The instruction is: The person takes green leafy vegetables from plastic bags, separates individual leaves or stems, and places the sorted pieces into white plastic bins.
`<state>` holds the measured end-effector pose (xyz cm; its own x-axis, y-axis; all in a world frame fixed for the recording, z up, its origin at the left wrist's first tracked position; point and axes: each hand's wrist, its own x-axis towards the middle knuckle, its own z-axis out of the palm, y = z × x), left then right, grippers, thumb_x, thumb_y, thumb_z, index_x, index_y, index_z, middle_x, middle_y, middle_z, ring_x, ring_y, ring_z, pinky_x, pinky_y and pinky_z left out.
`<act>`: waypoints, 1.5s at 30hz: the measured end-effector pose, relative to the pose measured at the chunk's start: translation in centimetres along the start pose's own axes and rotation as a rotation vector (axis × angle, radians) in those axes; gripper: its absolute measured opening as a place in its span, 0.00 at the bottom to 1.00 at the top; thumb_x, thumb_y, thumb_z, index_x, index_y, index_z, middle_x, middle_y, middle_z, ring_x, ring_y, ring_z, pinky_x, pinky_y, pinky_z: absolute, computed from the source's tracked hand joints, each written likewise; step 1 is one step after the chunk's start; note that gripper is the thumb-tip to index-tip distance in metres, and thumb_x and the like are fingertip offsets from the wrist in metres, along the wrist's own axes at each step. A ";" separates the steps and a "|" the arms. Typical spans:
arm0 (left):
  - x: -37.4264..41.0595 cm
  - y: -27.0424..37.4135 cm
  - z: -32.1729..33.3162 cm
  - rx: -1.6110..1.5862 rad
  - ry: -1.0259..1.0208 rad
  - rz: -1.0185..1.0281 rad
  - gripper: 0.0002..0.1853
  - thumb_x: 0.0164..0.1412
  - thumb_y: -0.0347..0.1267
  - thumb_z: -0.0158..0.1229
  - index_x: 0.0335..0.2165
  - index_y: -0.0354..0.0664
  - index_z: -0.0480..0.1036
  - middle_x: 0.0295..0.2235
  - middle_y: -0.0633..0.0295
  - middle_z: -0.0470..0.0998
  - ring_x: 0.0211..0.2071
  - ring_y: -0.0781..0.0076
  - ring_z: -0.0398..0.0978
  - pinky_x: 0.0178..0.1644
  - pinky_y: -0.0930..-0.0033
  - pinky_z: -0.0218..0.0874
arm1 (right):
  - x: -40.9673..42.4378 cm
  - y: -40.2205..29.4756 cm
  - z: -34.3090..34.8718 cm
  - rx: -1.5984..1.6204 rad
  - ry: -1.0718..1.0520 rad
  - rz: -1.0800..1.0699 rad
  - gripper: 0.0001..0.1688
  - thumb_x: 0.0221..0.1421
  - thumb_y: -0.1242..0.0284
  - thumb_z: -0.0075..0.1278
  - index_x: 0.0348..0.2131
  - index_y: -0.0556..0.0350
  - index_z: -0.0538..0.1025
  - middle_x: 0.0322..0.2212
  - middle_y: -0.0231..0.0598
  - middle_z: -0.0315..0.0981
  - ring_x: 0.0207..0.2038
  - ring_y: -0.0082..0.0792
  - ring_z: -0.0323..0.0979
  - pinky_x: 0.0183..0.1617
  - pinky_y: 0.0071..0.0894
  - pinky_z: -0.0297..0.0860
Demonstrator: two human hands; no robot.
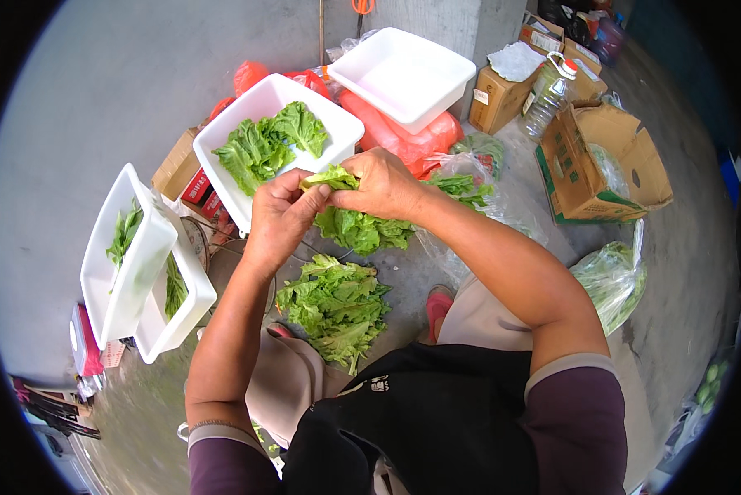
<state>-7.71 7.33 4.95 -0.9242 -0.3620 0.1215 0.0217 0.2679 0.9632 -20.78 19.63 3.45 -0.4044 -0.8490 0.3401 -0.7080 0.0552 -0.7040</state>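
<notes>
My left hand (287,207) and my right hand (380,185) meet in front of me, both pinching a bunch of leafy lettuce (333,178). Its leaves hang between and beneath the fingers. Just beyond, a white plastic tub (346,148) holds several green lettuce leaves (256,151). Below the hands, a heap of lettuce leaves (339,306) lies on the floor between my feet. More lettuce (463,189) lies by a clear plastic bag to the right of my right hand, partly behind the forearm.
A second white tub (401,74) rests on red plastic bags (407,139). Two white tubs with leafy stems, one tilted on the other (154,247), stand at left. At right are an open cardboard box (587,179), a clear plastic jug (547,99) and a bag of greens (612,284).
</notes>
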 end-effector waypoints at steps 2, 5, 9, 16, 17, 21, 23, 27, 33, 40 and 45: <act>-0.7 0.0 0.0 -0.052 0.033 -0.014 0.06 0.55 0.30 0.54 0.25 0.40 0.70 0.18 0.70 0.69 0.16 0.86 0.60 0.19 0.82 0.51 | 0.1 0.3 0.2 -0.040 -0.009 -0.012 0.16 0.39 0.60 0.55 0.29 0.46 0.78 0.24 0.44 0.74 0.30 0.43 0.73 0.35 0.38 0.68; -1.2 0.6 -0.7 -0.288 0.094 0.011 0.06 0.55 0.29 0.55 0.25 0.40 0.70 0.18 0.70 0.69 0.16 0.86 0.60 0.19 0.82 0.51 | 0.1 2.6 0.3 -0.011 0.021 -0.031 0.15 0.39 0.61 0.56 0.29 0.46 0.78 0.25 0.43 0.75 0.30 0.41 0.74 0.34 0.36 0.68; -5.3 -2.3 -3.5 -0.093 -0.184 -0.196 0.07 0.53 0.30 0.56 0.32 0.39 0.72 0.20 0.66 0.72 0.20 0.83 0.66 0.24 0.82 0.58 | 0.7 3.8 0.2 0.226 0.041 -0.015 0.15 0.42 0.65 0.57 0.30 0.56 0.78 0.22 0.37 0.75 0.25 0.27 0.72 0.31 0.27 0.67; -6.1 -3.1 -3.2 0.061 -0.164 -0.235 0.04 0.56 0.25 0.49 0.30 0.36 0.70 0.20 0.68 0.71 0.19 0.86 0.67 0.21 0.82 0.59 | 0.8 2.9 -1.3 0.281 -0.095 0.127 0.15 0.49 0.68 0.54 0.33 0.63 0.76 0.28 0.35 0.75 0.31 0.19 0.69 0.37 0.21 0.66; -5.5 -2.2 -3.2 -0.007 -0.148 -0.191 0.06 0.57 0.28 0.51 0.31 0.37 0.71 0.20 0.67 0.72 0.20 0.85 0.68 0.19 0.84 0.59 | 0.7 3.0 -1.1 0.254 -0.087 0.108 0.15 0.49 0.68 0.53 0.33 0.63 0.76 0.28 0.36 0.75 0.31 0.19 0.69 0.37 0.21 0.66; -4.3 -1.8 -0.3 -0.223 -0.146 -0.328 0.12 0.59 0.35 0.50 0.33 0.36 0.71 0.23 0.63 0.74 0.17 0.81 0.68 0.19 0.83 0.59 | 0.8 2.6 0.2 0.193 -0.054 0.029 0.15 0.47 0.68 0.54 0.32 0.62 0.77 0.25 0.37 0.75 0.29 0.20 0.69 0.34 0.21 0.66; -3.9 -2.9 1.1 -0.353 -0.073 -0.383 0.20 0.60 0.44 0.46 0.34 0.36 0.70 0.24 0.61 0.74 0.16 0.79 0.68 0.18 0.81 0.59 | 0.3 2.2 0.5 0.213 0.001 -0.041 0.15 0.45 0.67 0.56 0.32 0.60 0.77 0.21 0.38 0.75 0.22 0.19 0.68 0.28 0.22 0.65; -3.0 -3.4 2.2 -0.656 0.090 -0.569 0.25 0.59 0.52 0.43 0.34 0.38 0.68 0.22 0.63 0.72 0.16 0.78 0.68 0.15 0.79 0.59 | -0.5 0.8 0.9 -0.009 0.079 -0.324 0.11 0.40 0.68 0.57 0.28 0.54 0.77 0.22 0.37 0.74 0.24 0.32 0.70 0.30 0.29 0.68; -2.6 -3.6 3.0 -0.833 0.092 -0.498 0.17 0.57 0.45 0.50 0.33 0.42 0.68 0.23 0.66 0.71 0.18 0.78 0.69 0.15 0.80 0.58 | -1.4 -0.5 -0.4 -0.088 -0.033 -0.397 0.26 0.29 0.54 0.63 0.28 0.51 0.77 0.15 0.33 0.65 0.22 0.35 0.66 0.25 0.33 0.63; -3.6 -3.5 3.2 -0.930 0.139 -0.465 0.11 0.54 0.40 0.58 0.25 0.48 0.67 0.17 0.73 0.66 0.17 0.84 0.64 0.19 0.82 0.53 | -2.3 -0.4 -1.0 0.051 -0.140 -0.394 0.22 0.37 0.55 0.60 0.30 0.49 0.78 0.13 0.32 0.62 0.20 0.32 0.63 0.23 0.31 0.61; -3.5 -4.2 3.4 -0.833 0.224 -0.323 0.11 0.52 0.36 0.59 0.21 0.49 0.65 0.17 0.74 0.67 0.16 0.86 0.60 0.19 0.82 0.50 | -2.9 -0.7 -1.0 0.087 -0.186 -0.406 0.17 0.39 0.60 0.60 0.30 0.49 0.78 0.13 0.31 0.62 0.19 0.32 0.62 0.23 0.30 0.60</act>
<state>-5.89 10.50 -0.34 -0.8396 -0.4950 -0.2237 0.1231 -0.5745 0.8092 -19.72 22.56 3.55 0.0126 -0.8734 0.4868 -0.7334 -0.3391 -0.5892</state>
